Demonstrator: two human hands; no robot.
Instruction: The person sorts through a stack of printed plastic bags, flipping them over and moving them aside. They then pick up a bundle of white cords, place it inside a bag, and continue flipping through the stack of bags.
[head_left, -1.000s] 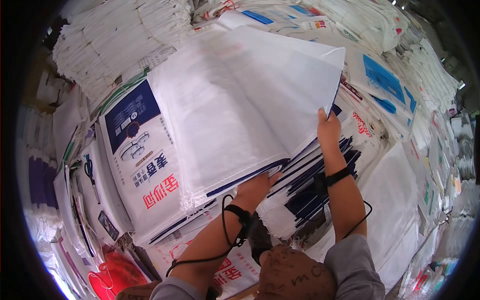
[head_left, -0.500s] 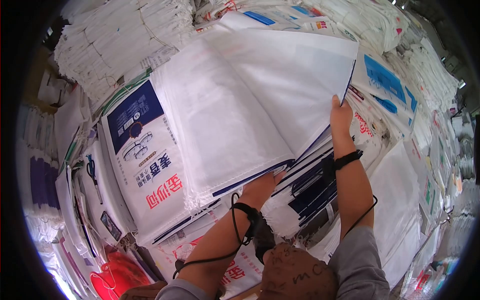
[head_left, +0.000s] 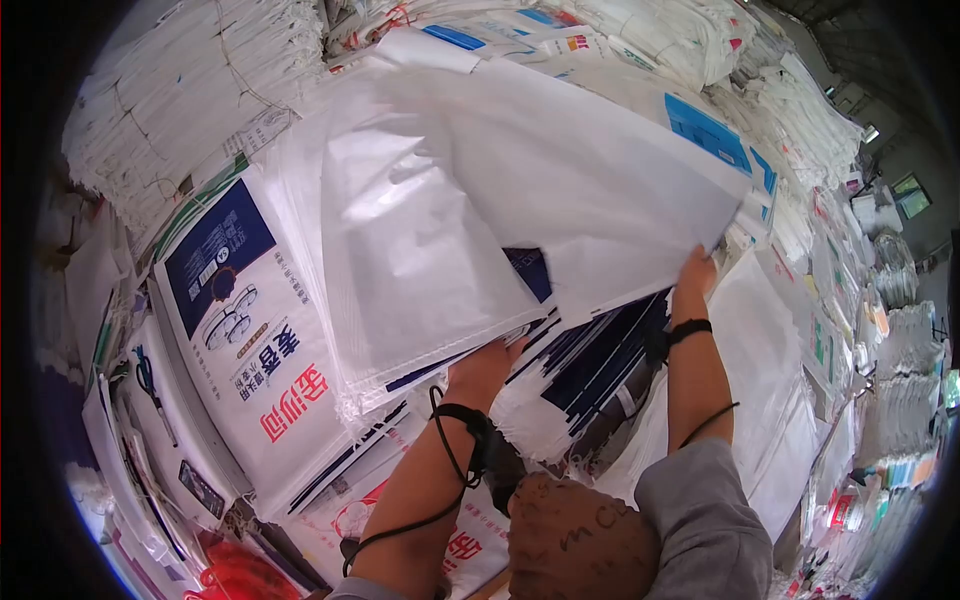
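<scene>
White sacks [head_left: 620,190]: right hand [head_left: 695,272] holds one, left hand [head_left: 484,368] touches the pile [head_left: 420,290].

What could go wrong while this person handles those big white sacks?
The right hand holds the lifted white sack only near one corner, so it might slip free. The dark cord looping off the left wrist could snag on a sack edge.

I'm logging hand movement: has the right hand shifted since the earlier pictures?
Yes, the right hand has moved rightward: earlier it was down-left of the blue print, now almost straight below it.
</scene>
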